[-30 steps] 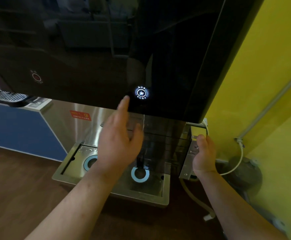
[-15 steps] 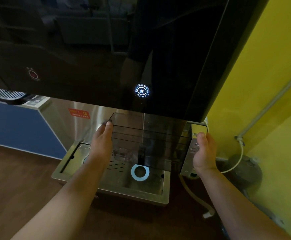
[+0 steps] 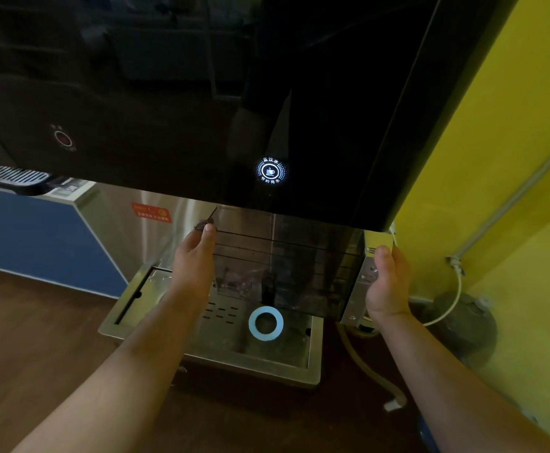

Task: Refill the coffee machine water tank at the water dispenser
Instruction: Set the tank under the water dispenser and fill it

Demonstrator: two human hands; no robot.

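A clear, smoky plastic water tank (image 3: 286, 263) sits under the black glass front of the water dispenser (image 3: 201, 93), above the steel drip tray (image 3: 221, 358). My left hand (image 3: 195, 263) grips the tank's left side, thumb up at its top corner. My right hand (image 3: 388, 282) grips its right side. A lit white cup button (image 3: 269, 171) glows on the panel just above the tank. Splashing water shows in the tank's bottom, near a dark fitting.
A pale blue ring (image 3: 265, 323) marks the tray in front of the tank. A dim red button (image 3: 63, 138) sits at the panel's left. A blue cabinet (image 3: 38, 243) stands left, a yellow wall (image 3: 496, 223) with a pipe and hose right. The floor is dark wood.
My left hand came down from the lit button and took hold of the tank's left side. My right hand stayed on the right side.
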